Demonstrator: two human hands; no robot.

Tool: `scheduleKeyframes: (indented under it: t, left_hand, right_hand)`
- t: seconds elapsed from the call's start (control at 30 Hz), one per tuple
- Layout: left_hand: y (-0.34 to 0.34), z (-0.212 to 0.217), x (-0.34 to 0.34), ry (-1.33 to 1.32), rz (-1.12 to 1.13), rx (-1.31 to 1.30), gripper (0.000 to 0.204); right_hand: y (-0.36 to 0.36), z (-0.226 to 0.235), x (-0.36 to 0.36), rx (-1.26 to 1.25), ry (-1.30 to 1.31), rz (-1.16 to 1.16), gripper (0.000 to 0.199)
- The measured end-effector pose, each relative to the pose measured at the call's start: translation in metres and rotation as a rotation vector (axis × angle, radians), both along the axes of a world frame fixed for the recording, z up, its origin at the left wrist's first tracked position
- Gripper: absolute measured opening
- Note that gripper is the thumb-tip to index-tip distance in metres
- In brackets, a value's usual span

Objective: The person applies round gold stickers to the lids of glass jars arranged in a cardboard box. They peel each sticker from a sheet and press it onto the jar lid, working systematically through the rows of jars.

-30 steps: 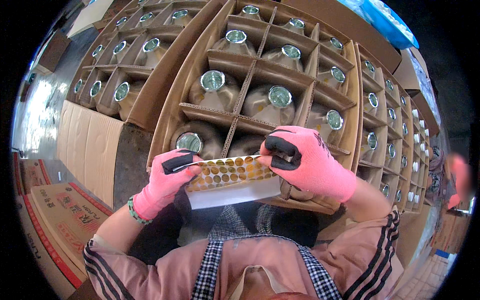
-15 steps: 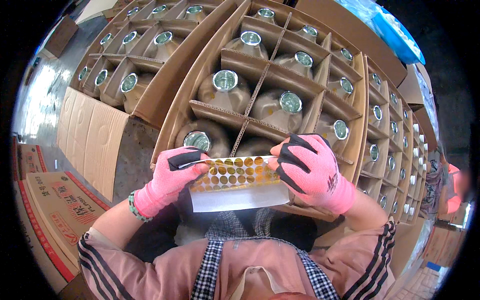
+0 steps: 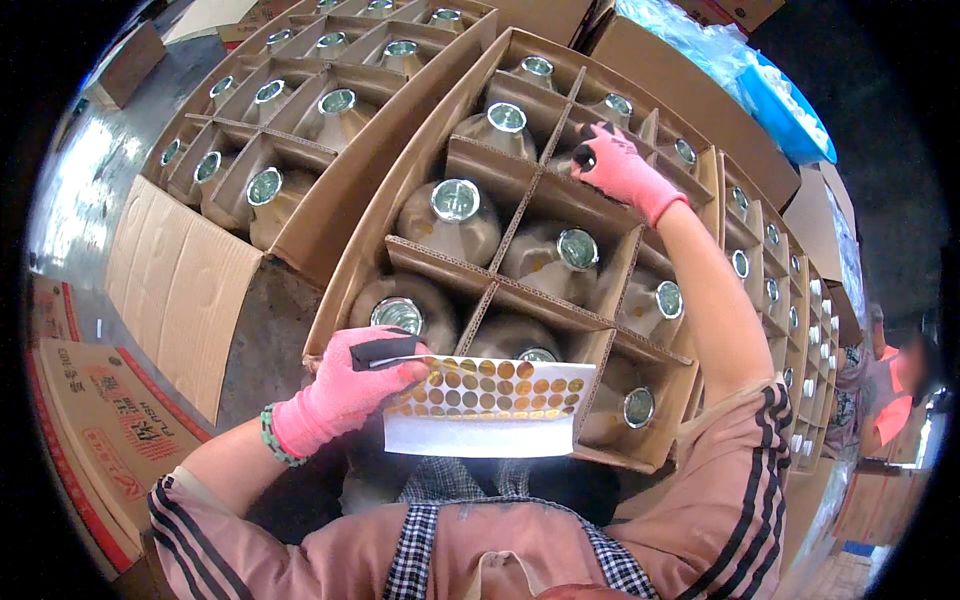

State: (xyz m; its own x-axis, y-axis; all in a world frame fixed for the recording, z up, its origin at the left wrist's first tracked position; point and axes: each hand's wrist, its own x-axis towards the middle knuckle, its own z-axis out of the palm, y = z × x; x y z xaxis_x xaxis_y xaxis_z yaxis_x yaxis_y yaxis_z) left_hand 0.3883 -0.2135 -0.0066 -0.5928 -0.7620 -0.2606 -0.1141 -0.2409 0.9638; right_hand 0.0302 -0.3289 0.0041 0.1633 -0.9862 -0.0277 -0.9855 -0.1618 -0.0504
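Note:
Pinched at its left edge, a sheet of round gold stickers (image 3: 490, 388) with a blank white lower strip hangs from my left hand (image 3: 350, 385). It overlaps the near side of a divided cardboard carton (image 3: 455, 262) of clear glass bottles. My right hand (image 3: 622, 170) reaches to the far part of this carton, at a bottle whose neck it hides. Its fingers are curled together, and whatever is between them is hidden. Both hands wear pink gloves with black fingertips. Near the sheet stands a bottle (image 3: 398, 315) in the carton's front left compartment.
At the left is another carton of bottles (image 3: 265, 185), its flap (image 3: 180, 290) folded outward. More bottle cartons (image 3: 770, 290) line the right. A blue basin (image 3: 790, 115) stands far right. Flat printed cartons (image 3: 120, 430) lie lower left. Another person (image 3: 885, 400) is at the right edge.
My right hand has let go of the sticker sheet's right side and moved forward to a far bottle. My left hand still holds the sheet, now slightly lower in view.

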Motion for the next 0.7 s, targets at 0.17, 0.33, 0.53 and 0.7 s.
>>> scheduleKeyframes:
  t: [0.17,0.33,0.53,0.7]
  left_hand:
    - [-0.001,-0.003,0.003,0.036,-0.004,0.020,0.018]
    - [-0.003,-0.001,0.002,0.047,-0.002,0.066,0.019]
    - [-0.004,0.001,0.000,0.078,-0.024,-0.020,0.018]
    - [0.001,0.002,0.004,0.063,0.022,0.032,0.014]
  right_hand:
    - [-0.026,-0.016,-0.002,0.251,0.194,-0.149,0.028]
    - [-0.025,-0.021,0.002,0.150,0.400,-0.010,0.036]
    - [-0.005,-0.004,0.004,-0.281,0.228,-0.037,0.020]
    - [0.089,0.067,0.091,-0.083,-0.928,0.056,0.027]
